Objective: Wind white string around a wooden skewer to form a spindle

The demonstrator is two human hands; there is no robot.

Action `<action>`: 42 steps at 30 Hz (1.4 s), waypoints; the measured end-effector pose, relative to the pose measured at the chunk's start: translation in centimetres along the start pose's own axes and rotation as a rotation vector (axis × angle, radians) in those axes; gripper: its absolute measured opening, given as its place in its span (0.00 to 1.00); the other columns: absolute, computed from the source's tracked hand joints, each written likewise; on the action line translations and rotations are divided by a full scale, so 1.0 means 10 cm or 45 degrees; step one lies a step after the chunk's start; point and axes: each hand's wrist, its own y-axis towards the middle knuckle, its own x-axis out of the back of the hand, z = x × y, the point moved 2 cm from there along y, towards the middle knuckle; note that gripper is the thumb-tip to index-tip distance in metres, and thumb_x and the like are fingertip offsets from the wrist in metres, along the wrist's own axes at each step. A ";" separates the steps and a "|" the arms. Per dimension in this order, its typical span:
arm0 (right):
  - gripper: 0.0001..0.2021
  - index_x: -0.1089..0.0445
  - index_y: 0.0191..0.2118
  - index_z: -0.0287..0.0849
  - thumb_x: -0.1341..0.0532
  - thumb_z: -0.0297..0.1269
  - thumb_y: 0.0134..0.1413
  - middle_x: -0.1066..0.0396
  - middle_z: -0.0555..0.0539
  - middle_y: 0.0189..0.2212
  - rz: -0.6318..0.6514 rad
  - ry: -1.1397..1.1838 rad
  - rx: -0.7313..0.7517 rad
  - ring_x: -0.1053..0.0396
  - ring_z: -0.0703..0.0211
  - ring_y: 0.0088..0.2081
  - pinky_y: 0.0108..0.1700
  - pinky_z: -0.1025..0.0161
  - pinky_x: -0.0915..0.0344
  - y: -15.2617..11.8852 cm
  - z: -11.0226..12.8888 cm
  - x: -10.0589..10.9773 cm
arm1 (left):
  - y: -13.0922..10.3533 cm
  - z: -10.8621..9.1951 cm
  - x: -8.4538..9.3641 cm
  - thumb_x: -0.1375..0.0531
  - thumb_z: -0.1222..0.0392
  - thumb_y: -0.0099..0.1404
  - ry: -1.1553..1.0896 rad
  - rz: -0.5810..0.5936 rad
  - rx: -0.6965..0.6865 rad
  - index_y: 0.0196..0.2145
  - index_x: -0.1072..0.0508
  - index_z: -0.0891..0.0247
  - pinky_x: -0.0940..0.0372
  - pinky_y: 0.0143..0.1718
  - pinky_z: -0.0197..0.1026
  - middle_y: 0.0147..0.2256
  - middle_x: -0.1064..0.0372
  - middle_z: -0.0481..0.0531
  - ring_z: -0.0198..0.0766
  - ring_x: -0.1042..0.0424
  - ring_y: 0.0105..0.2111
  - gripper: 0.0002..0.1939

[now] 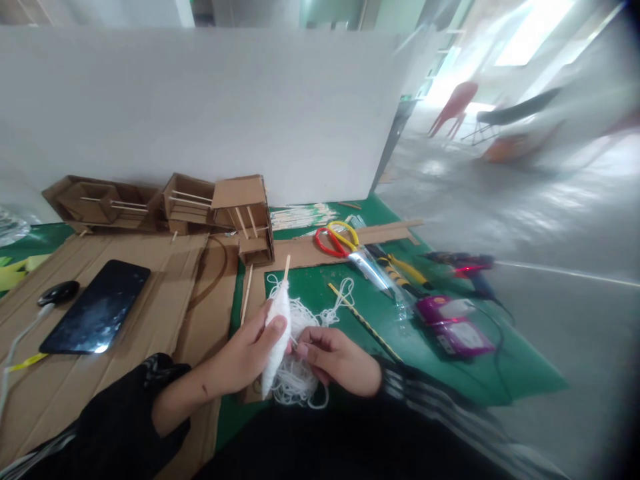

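My left hand (256, 347) is closed around a spindle-shaped bundle of white yarn (279, 313) wound on a thin wooden stick (287, 267). The stick's bare end pokes out at the top, and the bundle is tilted slightly. Just to the right, my right hand (340, 360) pinches a strand of the yarn between thumb and fingers. A loose, tangled heap of white yarn (297, 383) lies under and between both hands. Some loops (343, 300) of it trail off over the green table.
Cardboard boxes with sticks (245, 213) stand along the white partition (200, 107). Scissors (345, 247), a patterned pencil (365, 323), yellow-handled pliers (410, 270), a purple box (453, 327) and a drill-like tool (467, 267) lie rightward. A tablet (97, 307) and black mouse (59, 293) rest on cardboard at left.
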 end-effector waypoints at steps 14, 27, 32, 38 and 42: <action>0.21 0.36 0.27 0.38 0.29 0.49 0.42 0.41 0.58 0.18 0.137 0.064 -0.007 0.45 0.73 0.20 0.23 0.72 0.49 -0.03 0.02 -0.09 | 0.02 -0.06 0.03 0.54 0.38 0.68 -0.030 -0.194 0.007 0.28 0.30 0.64 0.37 0.26 0.38 0.22 0.32 0.50 0.37 0.34 0.22 0.28; 0.11 0.22 0.32 0.40 0.36 0.43 0.55 0.33 0.47 0.31 -0.164 -0.463 0.464 0.35 0.63 0.32 0.36 0.65 0.36 -0.03 0.09 -0.08 | 0.21 -0.14 0.01 0.57 0.36 0.68 -0.158 -0.338 -0.030 0.26 0.31 0.63 0.39 0.18 0.37 0.17 0.34 0.49 0.36 0.35 0.15 0.30; 0.10 0.26 0.35 0.39 0.40 0.40 0.59 0.29 0.46 0.31 -0.154 -0.455 0.486 0.33 0.62 0.33 0.37 0.64 0.35 -0.04 0.09 -0.07 | 0.35 -0.39 0.07 0.51 0.38 0.67 -0.033 -0.138 -0.226 0.35 0.36 0.60 0.36 0.21 0.38 0.23 0.29 0.49 0.37 0.31 0.20 0.21; 0.09 0.30 0.35 0.38 0.42 0.39 0.59 0.31 0.49 0.28 -0.237 -0.328 0.308 0.36 0.64 0.28 0.33 0.66 0.37 -0.04 0.05 -0.06 | 0.51 -0.45 -0.04 0.50 0.37 0.66 -0.122 -0.149 -0.337 0.44 0.39 0.60 0.36 0.23 0.37 0.26 0.34 0.47 0.36 0.32 0.22 0.23; 0.05 0.33 0.35 0.40 0.40 0.36 0.56 0.31 0.50 0.28 -0.270 -0.253 0.285 0.37 0.65 0.28 0.32 0.66 0.38 -0.04 0.06 -0.06 | 0.57 -0.39 -0.11 0.54 0.34 0.66 -0.059 -0.298 -0.364 0.36 0.36 0.61 0.41 0.20 0.36 0.25 0.34 0.47 0.32 0.39 0.19 0.26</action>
